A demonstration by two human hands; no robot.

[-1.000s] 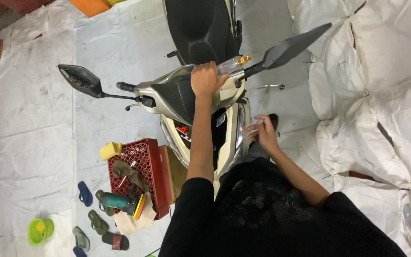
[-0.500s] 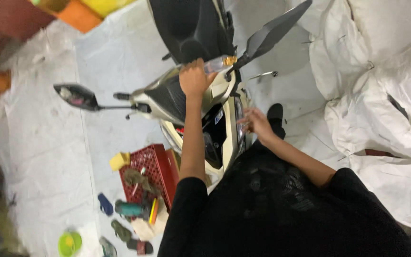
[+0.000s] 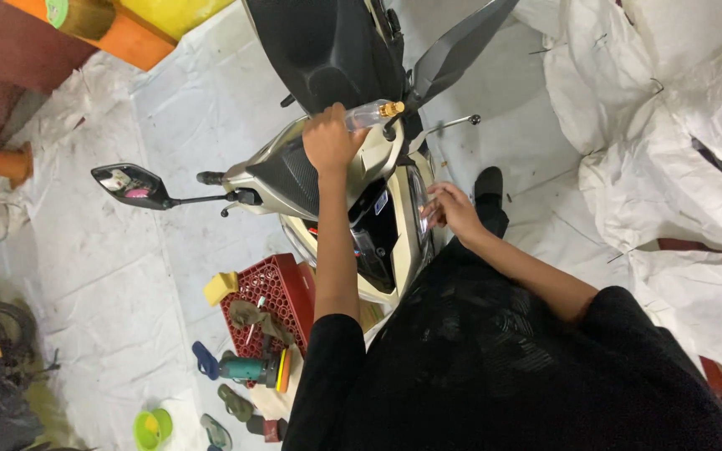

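Observation:
A cream and black scooter [image 3: 353,167] stands below me, seen from above its front. My left hand [image 3: 330,138] is shut on a clear plastic bottle [image 3: 369,114] with a gold nozzle, held over the handlebar cover. My right hand [image 3: 451,209] rests with fingers apart on the scooter's front panel beside the headlight [image 3: 418,205], holding nothing that I can see. The left mirror [image 3: 129,185] sticks out to the left and the right mirror [image 3: 453,54] points up and right.
A red plastic crate [image 3: 271,302] with rags, a green power tool [image 3: 248,367] and a yellow sponge [image 3: 220,288] sit left of the scooter. Sandals [image 3: 231,401] and a green bowl [image 3: 153,428] lie near them. White sheeting [image 3: 670,150] covers bulky shapes at the right.
The view has swung right and tilted, so the scooter sits more centrally. My left hand stays on the bottle at the handlebar; my right hand has slid a little along the front panel.

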